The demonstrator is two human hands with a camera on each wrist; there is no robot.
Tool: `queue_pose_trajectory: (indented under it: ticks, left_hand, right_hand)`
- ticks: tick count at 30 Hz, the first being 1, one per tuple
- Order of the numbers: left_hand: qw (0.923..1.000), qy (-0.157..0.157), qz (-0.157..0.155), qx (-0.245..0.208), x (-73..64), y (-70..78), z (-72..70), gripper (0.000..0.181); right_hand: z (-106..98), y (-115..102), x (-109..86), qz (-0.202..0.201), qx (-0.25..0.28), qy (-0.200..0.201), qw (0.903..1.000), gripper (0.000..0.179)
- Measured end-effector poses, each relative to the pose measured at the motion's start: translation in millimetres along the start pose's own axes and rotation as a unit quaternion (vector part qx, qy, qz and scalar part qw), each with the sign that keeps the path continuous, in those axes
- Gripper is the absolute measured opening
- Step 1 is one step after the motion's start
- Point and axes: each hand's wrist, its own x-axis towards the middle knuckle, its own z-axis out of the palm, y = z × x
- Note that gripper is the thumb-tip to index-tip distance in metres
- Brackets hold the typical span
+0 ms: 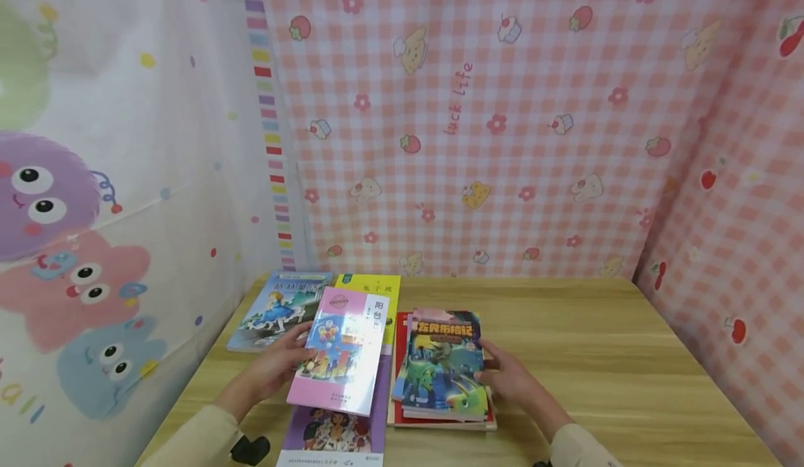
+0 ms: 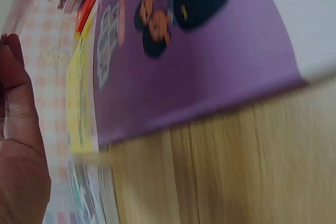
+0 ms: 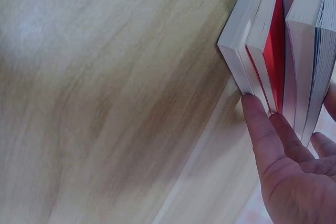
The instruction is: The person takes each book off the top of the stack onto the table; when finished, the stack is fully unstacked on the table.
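My left hand (image 1: pixel 280 362) holds a pink book (image 1: pixel 342 352) by its left edge, raised and tilted over a purple book (image 1: pixel 336 439) and a yellow book (image 1: pixel 370 285). In the left wrist view, the left hand (image 2: pixel 21 129) shows at the left border and the purple book (image 2: pixel 199 72) fills the upper part. My right hand (image 1: pixel 511 380) rests at the right side of a stack topped by a dinosaur-cover book (image 1: pixel 444 366). In the right wrist view, the right hand's (image 3: pixel 299 182) fairly straight fingers touch the page edges of the stacked books (image 3: pixel 268 51).
A blue book (image 1: pixel 276 317) with a girl on its cover lies at the back left of the wooden table (image 1: pixel 590 362). A red book (image 1: pixel 402 320) shows under the stack. Pink checked cloth (image 1: pixel 534 160) hangs behind, and a white patterned curtain (image 1: pixel 182 139) hangs at left.
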Motion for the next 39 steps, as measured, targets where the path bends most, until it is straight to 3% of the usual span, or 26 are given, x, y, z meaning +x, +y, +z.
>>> queue_pose_trajectory:
  ticks: [12, 21, 33, 39]
  left_hand:
    - [0.9985, 0.04, -0.031, 0.022, -33.3, -1.3, -44.0, 0.077]
    - [0.9993, -0.002, -0.038, -0.002, -60.8, -8.0, -74.5, 0.081]
    - [0.9973, -0.002, -0.073, -0.008, -83.7, -18.6, -104.3, 0.065]
    - [0.994, 0.013, -0.108, 0.011, -95.2, -26.2, -116.0, 0.078]
  right_hand:
    - [0.7, -0.3, 0.7, 0.015, -0.001, -0.007, 0.9999, 0.068]
    - [1.7, -0.1, -0.3, 0.011, 0.005, -0.007, 0.9999, 0.069]
    - [0.9, -3.2, 1.9, 0.015, 0.001, -0.009, 0.9998, 0.067]
    - [0.0, -2.5, 0.5, 0.019, 0.0, -0.007, 0.9998, 0.067]
